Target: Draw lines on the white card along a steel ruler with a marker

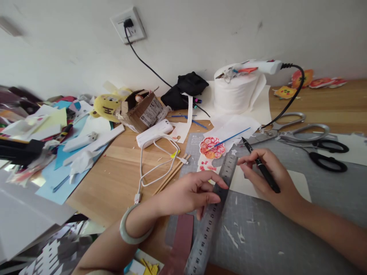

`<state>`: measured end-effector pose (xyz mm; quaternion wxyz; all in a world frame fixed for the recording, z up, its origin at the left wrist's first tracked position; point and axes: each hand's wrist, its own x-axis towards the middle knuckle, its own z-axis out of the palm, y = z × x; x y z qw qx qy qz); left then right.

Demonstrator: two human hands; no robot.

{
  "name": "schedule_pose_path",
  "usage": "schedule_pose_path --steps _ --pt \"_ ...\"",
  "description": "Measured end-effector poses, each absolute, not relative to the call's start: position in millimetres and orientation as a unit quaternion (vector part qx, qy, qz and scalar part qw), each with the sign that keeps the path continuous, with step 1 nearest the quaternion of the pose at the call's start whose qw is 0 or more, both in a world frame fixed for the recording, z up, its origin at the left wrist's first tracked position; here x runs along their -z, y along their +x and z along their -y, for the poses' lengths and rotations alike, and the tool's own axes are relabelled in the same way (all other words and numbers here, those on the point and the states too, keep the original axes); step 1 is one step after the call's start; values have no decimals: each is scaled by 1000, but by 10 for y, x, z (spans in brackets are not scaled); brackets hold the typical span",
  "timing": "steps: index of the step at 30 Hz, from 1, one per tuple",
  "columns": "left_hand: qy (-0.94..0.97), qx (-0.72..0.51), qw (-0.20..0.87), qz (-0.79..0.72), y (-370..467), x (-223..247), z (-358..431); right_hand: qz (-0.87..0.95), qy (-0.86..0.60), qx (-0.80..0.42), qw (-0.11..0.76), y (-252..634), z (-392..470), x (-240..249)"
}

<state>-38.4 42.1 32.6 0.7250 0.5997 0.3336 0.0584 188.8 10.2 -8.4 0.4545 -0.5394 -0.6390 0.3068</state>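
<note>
A steel ruler [210,221] slants across the grey cutting mat [255,233]. My left hand [192,193], with a pale bangle on its wrist, is closed on the ruler's upper part, thumb and index finger over its face. In my right hand [272,175] is a black pen [262,168], its tip pointing up and left, off the paper. Under that hand lies a sheet of cream paper [298,183], partly covered by the ruler and fingers. Just beyond the ruler's top end is a red and orange flower cutout [212,148] with a thin blue stick [232,137] across it.
Several scissors [304,133] lie at the right. A white paper roll [235,91] stands at the back, near a cardboard box [143,110]. A white power bank [155,131] with its cable lies left of the mat. Paper scraps [231,236] dot the mat.
</note>
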Motion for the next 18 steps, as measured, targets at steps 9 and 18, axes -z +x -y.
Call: schedule_pose_path --steps 9,18 --pt "590 -73 723 -352 -337 -301 -373 601 -540 -335 485 1908 -131 145" --pt "577 -69 734 -352 -305 -282 -368 591 -543 -342 489 1921 -177 120"
